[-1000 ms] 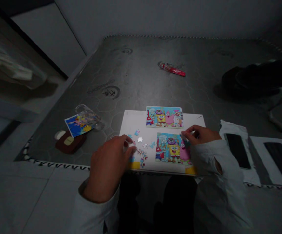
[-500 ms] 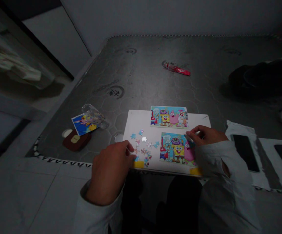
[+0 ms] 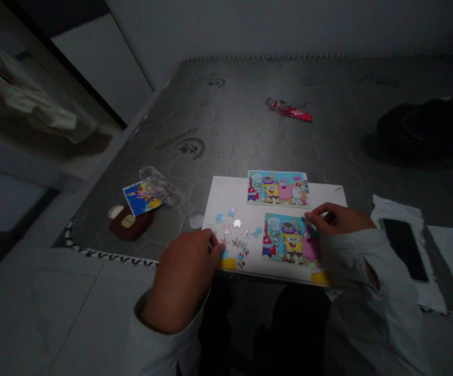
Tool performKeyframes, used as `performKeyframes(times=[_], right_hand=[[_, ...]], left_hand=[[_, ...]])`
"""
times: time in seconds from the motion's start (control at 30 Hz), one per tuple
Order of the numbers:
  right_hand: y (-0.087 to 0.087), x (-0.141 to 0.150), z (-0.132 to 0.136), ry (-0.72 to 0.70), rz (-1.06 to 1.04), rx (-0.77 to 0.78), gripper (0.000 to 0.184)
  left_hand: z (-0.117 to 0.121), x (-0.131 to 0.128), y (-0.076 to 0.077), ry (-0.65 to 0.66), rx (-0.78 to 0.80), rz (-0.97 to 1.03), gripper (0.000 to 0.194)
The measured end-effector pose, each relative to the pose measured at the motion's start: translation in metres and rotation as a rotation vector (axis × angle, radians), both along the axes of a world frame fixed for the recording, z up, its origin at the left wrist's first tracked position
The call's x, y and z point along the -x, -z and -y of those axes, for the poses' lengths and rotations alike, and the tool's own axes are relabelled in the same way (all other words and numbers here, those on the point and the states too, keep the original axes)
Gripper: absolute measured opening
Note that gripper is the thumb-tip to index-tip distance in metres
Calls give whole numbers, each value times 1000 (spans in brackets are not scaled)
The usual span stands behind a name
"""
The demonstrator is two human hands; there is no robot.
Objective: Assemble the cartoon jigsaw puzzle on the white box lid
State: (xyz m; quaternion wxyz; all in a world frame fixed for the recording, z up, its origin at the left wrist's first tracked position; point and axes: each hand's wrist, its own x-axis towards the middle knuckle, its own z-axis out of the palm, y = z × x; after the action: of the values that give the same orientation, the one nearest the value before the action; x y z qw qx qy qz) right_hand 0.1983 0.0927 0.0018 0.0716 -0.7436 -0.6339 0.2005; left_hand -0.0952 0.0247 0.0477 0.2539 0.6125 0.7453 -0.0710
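A white board (image 3: pixel 226 198) lies at the near edge of a dark grey table (image 3: pixel 250 130). On it sit a cartoon reference picture (image 3: pixel 278 188) and, below that, a partly assembled cartoon jigsaw (image 3: pixel 289 239). Several loose puzzle pieces (image 3: pixel 236 232) are scattered on the board's left half. My left hand (image 3: pixel 183 274) rests at the board's near left corner, fingertips curled at the loose pieces; whether it holds one is hidden. My right hand (image 3: pixel 338 219) has its fingertips pinched at the jigsaw's upper right corner.
Left of the board lie a clear plastic bag with a colourful card (image 3: pixel 148 193) and a dark red case (image 3: pixel 128 223). A red wrapper (image 3: pixel 291 110) lies further back. A dark bundle (image 3: pixel 422 130) sits at the right, and black phones on white paper (image 3: pixel 404 243) lie near my right arm.
The view has shifted, so everything sits further right in frame. My left hand drew back slightly toward the board's near edge. My right hand stays at the jigsaw's upper right corner.
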Motion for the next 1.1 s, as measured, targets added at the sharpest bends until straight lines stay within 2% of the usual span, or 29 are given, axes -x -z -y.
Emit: performKeyframes(times=[0.23,0.5,0.63,0.73,0.87,1.1], right_hand=[[1,1,1,1,16,-37,25],[1,-1,2,3,-6,-32,27],[1,0,3,7,-5,-51,28],[0,1,4,12,4,-53,28],[-1,1,5,-7,-6,-62,28],[4,0,0,27,2,-39,27]], left_hand=[[10,-7,-4,122,245,153,8],[13,-8,-6,144,332,185,14],[12,-8,-3,169,313,163,12],[12,-8,0,139,289,174,13],[10,-7,1,93,161,174,10],[0,-2,-1,5,-56,42,14]])
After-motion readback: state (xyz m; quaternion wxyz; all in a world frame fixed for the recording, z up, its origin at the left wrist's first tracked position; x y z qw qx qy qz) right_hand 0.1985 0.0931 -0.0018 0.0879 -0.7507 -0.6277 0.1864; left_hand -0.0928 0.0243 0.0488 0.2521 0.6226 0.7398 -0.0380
